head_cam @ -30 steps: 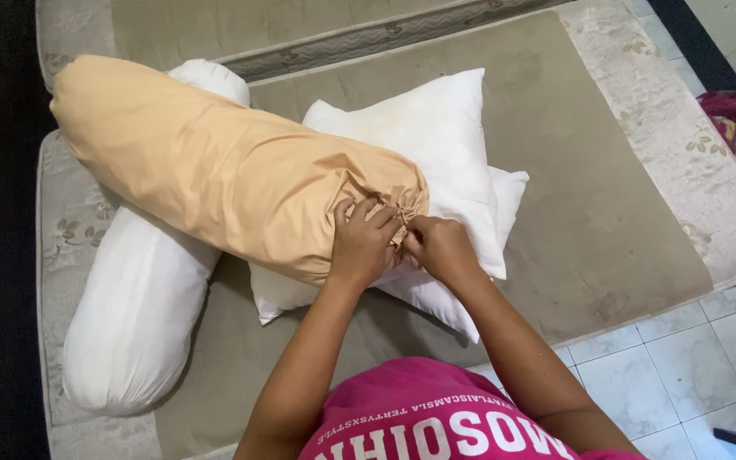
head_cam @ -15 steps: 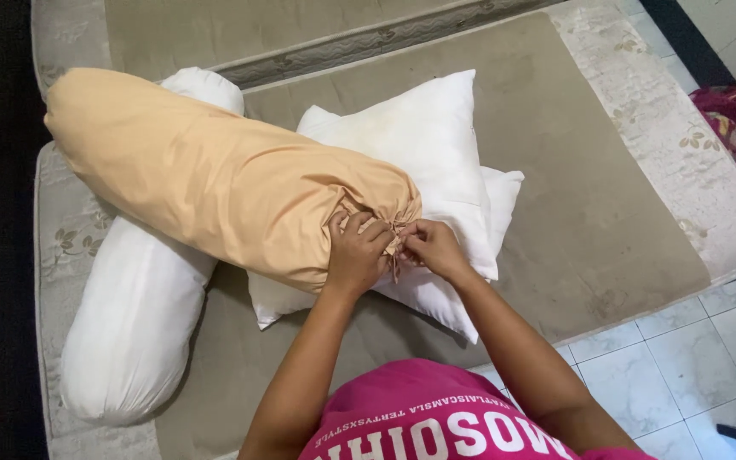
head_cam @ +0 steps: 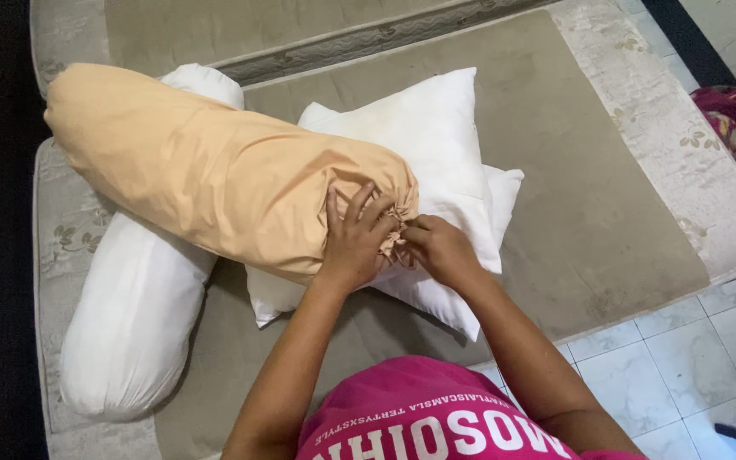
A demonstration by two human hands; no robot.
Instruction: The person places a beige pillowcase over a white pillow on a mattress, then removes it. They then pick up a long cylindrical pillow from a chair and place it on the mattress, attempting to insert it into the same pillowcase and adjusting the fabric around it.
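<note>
Orange bolster (head_cam: 215,175) lying across white bolster (head_cam: 142,298) and white pillows (head_cam: 423,145) on mattress (head_cam: 641,213). Left hand (head_cam: 353,243) spread, pressing gathered cover end (head_cam: 398,223). Right hand (head_cam: 438,247) pinching same gathers. Risk: bunched fabric slipping from pinch, closure loosening; bolster rolling off pillows if pressing eases.

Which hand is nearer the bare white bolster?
Left. The left hand presses the orange-covered bolster, which lies across the white bolster; the right hand is farther away, at the gathered end.
</note>
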